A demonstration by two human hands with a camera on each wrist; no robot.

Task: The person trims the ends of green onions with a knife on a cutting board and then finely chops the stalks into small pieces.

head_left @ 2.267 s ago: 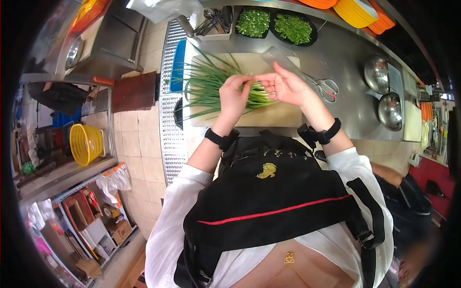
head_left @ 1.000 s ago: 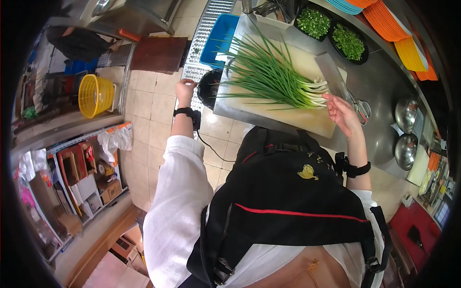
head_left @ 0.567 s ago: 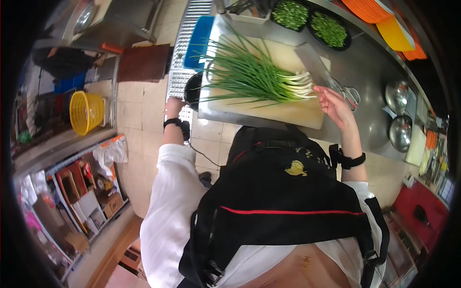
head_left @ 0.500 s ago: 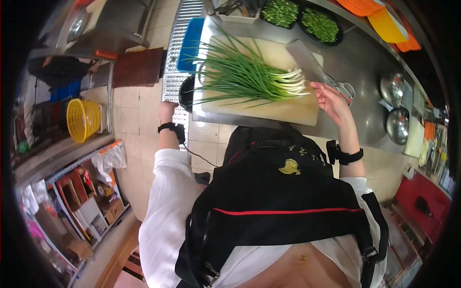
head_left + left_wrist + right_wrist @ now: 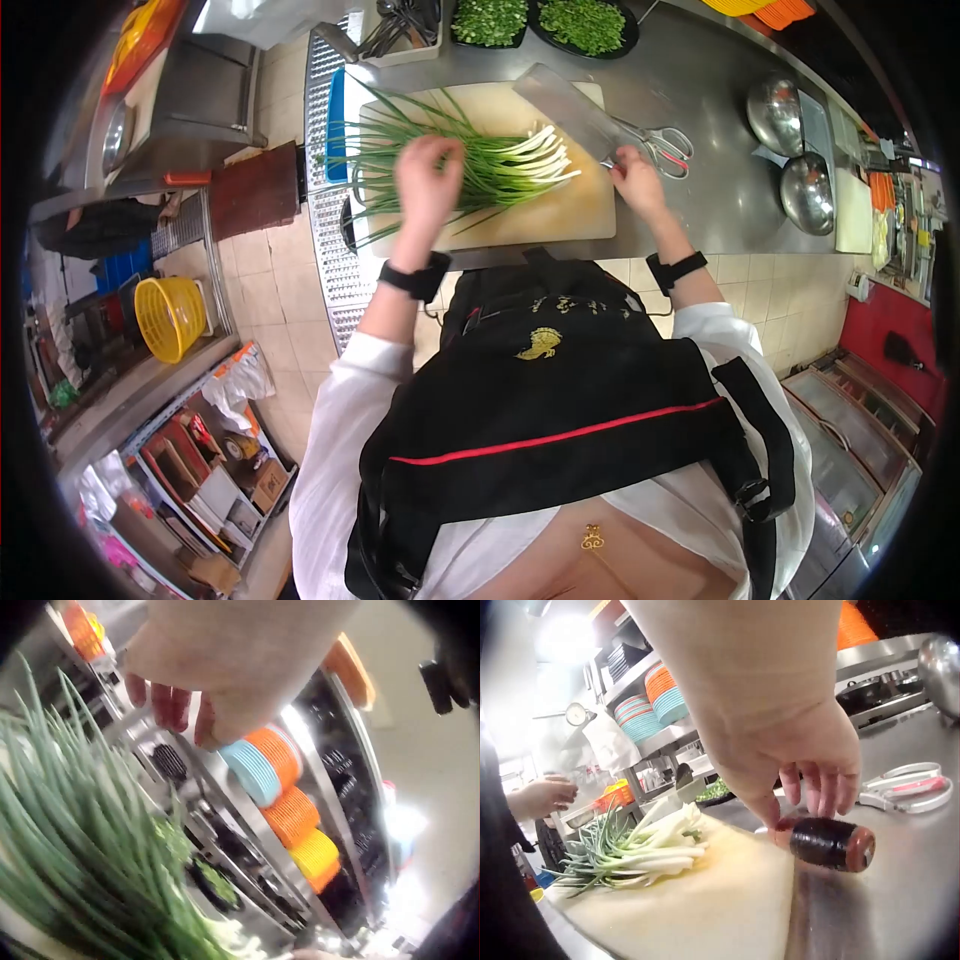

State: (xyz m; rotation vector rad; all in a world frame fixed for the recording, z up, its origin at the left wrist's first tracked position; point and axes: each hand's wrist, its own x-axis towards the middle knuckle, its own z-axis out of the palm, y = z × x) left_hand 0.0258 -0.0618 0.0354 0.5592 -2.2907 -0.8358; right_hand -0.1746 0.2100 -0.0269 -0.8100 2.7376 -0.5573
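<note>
A bunch of scallions point(image 5: 520, 180) lies on the pale cutting board point(image 5: 590, 210), white ends toward the right. My left hand point(image 5: 428, 185) hovers over the green part with loosely bent fingers and holds nothing. A cleaver point(image 5: 562, 103) rests across the board's right side, its dark-wrapped handle point(image 5: 821, 844) sticking out past the edge. Over that handle is my right hand point(image 5: 802, 761), thumb right at the collar and the other fingertips hanging close above, not wrapped round it. Scissors point(image 5: 879, 796) lie just beyond the right hand.
Two dark trays of chopped greens point(image 5: 490, 22) point(image 5: 582, 27) stand behind the board, beside a box of utensils point(image 5: 405, 28). Steel bowls point(image 5: 776, 115) sit on the right of the metal counter point(image 5: 710, 215). A blue basin point(image 5: 337, 130) stands left of the board.
My left hand has come back from beside the black bin left of the counter to above the scallions. The right hand has moved from near the white ends to the cleaver's handle.
</note>
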